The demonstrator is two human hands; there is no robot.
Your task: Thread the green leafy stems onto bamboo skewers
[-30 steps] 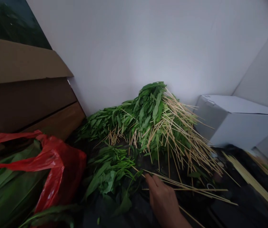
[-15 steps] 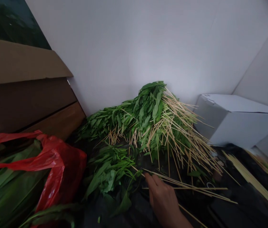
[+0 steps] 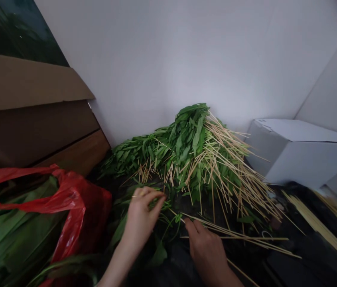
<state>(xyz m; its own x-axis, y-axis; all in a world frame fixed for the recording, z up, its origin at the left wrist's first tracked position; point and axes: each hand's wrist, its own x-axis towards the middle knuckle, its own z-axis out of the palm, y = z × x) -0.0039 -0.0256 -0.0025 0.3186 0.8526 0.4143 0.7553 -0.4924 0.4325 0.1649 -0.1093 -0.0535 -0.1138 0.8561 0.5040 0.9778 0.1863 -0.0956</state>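
Note:
My right hand [image 3: 205,243] is closed around a thin bamboo skewer [image 3: 243,272], whose lower end sticks out below the palm. A green stem [image 3: 178,217] is looped or threaded close to its tip, just left of my fingers. My left hand [image 3: 144,209], with a ring on one finger, is pinched above a loose pile of leafy green stems [image 3: 120,229]. Whatever lies between its fingertips is too small to make out. Several loose skewers [image 3: 246,237] lie just right of and behind my right hand.
A big heap of skewered greens [image 3: 189,131] leans against the white wall [image 3: 168,52]. At left are a red plastic bag [image 3: 78,203] of long leaves and a cardboard box [image 3: 36,87]. On the right stand a white box [image 3: 308,159] and a skewer bundle [image 3: 320,229].
My left hand has come into view from below and reached over the loose greens, fingers pinched. My right hand stays in about the same place, still holding the skewer.

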